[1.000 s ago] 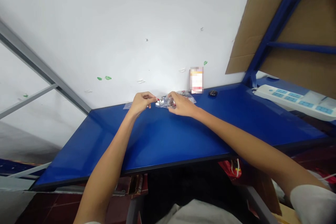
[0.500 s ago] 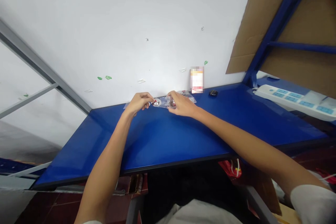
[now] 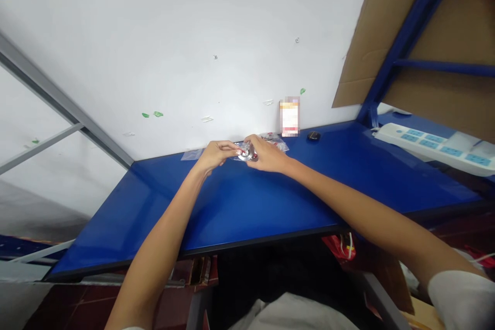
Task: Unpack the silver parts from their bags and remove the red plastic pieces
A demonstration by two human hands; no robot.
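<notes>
One silvery disc [image 3: 246,154] lies between left fingers [image 3: 231,153] pinching its edge and curled right fingers [image 3: 253,139].

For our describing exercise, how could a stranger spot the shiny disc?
Find the blue table against the white wall. Near its far edge, between the left hand and right hand, is the shiny disc: round and silvery, unlike the clear plastic on either side.
</notes>
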